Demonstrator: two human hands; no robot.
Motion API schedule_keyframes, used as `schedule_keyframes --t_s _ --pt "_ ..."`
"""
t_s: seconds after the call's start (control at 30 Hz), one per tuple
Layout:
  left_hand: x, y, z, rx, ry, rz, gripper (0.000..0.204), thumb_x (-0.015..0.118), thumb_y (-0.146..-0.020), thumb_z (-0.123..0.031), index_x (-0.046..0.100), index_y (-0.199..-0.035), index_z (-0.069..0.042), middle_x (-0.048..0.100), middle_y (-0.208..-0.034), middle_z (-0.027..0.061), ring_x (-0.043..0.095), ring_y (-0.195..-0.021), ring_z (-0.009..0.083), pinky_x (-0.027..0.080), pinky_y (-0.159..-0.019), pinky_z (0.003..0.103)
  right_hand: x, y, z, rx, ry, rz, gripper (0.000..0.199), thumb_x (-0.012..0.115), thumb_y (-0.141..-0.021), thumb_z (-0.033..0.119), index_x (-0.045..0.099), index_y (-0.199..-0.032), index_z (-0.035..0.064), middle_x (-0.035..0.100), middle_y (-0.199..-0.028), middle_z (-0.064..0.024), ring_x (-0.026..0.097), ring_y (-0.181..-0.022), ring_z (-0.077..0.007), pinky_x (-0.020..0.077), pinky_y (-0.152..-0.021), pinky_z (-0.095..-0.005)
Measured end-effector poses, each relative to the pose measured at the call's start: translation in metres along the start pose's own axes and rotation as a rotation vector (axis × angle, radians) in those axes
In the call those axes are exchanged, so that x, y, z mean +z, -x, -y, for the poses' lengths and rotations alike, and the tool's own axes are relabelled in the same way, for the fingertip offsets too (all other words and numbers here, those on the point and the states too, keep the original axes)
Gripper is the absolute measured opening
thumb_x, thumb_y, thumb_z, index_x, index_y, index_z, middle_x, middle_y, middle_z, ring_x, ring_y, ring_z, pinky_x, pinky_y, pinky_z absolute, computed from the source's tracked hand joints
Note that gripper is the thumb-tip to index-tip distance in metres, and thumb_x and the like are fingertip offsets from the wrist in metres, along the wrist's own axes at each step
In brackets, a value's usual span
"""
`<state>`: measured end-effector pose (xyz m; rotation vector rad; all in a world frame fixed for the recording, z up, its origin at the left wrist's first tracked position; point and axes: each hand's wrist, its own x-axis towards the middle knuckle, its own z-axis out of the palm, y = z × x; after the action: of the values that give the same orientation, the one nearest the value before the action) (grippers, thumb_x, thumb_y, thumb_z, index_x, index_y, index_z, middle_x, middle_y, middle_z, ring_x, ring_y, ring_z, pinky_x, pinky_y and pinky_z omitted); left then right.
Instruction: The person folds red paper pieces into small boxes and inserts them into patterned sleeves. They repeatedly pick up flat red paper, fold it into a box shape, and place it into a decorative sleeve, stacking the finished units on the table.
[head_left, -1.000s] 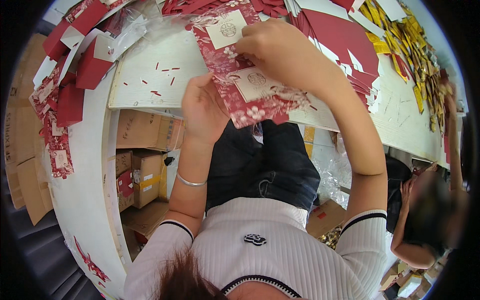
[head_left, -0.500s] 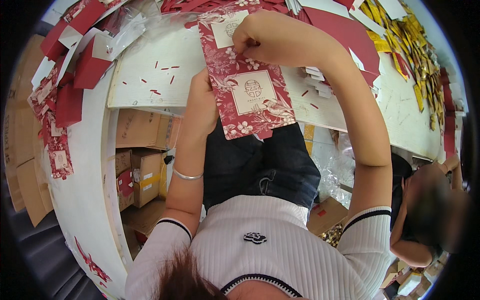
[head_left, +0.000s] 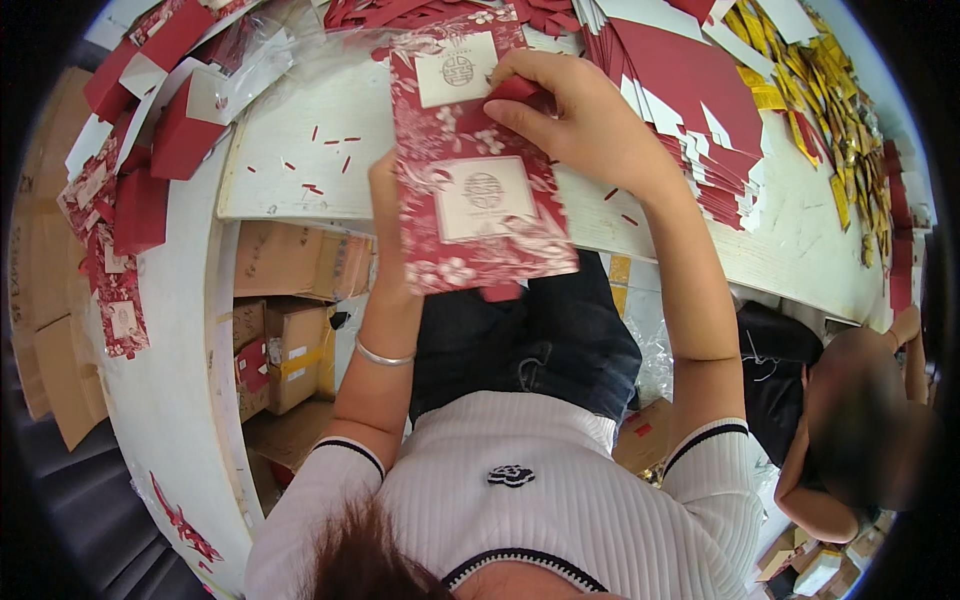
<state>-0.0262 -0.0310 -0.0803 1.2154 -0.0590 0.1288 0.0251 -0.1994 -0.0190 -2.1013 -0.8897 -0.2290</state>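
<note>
I hold a flat red card sleeve with white flower print and two pale label squares (head_left: 470, 170) upright over the table's front edge. My left hand (head_left: 385, 215) grips it from behind at its left side, mostly hidden by it. My right hand (head_left: 575, 115) pinches a small plain red flap (head_left: 505, 95) at the sleeve's upper right. A silver bangle (head_left: 383, 357) circles my left wrist.
The white table (head_left: 300, 170) is strewn with small red scraps. Red folded boxes and patterned sleeves (head_left: 150, 130) are heaped at the left; a stack of red card sheets (head_left: 700, 100) and gold pieces (head_left: 820, 110) lie at the right. Cardboard boxes (head_left: 290, 350) stand under the table. Another person (head_left: 850, 420) sits at lower right.
The patterned sleeve has risen from lying tilted on the table to upright in front of me. My right hand moved to its upper right and now pinches the red flap.
</note>
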Motion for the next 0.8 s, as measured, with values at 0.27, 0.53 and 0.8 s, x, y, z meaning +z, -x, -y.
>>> schedule_keyframes --t_s 0.27,0.53,0.8 --pt "0.009 0.001 -0.009 -0.203 0.044 0.017 0.016 0.046 -0.083 -0.003 0.059 -0.084 0.004 0.061 -0.080 0.0051 0.056 -0.066 0.0073 0.048 -0.054 0.022 0.002 -0.007 -0.005 -0.130 -0.001 0.071 0.008 0.056 -0.081 0.004 0.052 -0.088 0.0068 0.054 -0.074 -0.0047 0.044 -0.061 -0.0153 0.0356 -0.063 -0.0270" --pt "0.012 0.004 -0.012 -0.187 0.165 0.057 0.015 0.046 -0.083 -0.004 0.059 -0.084 0.003 0.061 -0.079 0.0057 0.057 -0.066 0.0077 0.049 -0.055 0.023 -0.007 -0.006 -0.005 -0.147 0.066 0.210 0.009 0.055 -0.083 0.005 0.054 -0.091 0.0083 0.056 -0.080 -0.0031 0.047 -0.068 -0.0151 0.0350 -0.068 -0.0264" --pt "0.010 0.007 -0.013 -0.144 0.011 0.045 0.017 0.044 -0.086 -0.009 0.057 -0.088 0.002 0.061 -0.078 0.0059 0.058 -0.067 0.0080 0.049 -0.055 0.022 0.002 -0.008 -0.001 -0.088 -0.157 0.135 0.009 0.055 -0.081 0.002 0.053 -0.089 0.0066 0.057 -0.070 -0.0055 0.048 -0.061 -0.0178 0.0387 -0.063 -0.0277"
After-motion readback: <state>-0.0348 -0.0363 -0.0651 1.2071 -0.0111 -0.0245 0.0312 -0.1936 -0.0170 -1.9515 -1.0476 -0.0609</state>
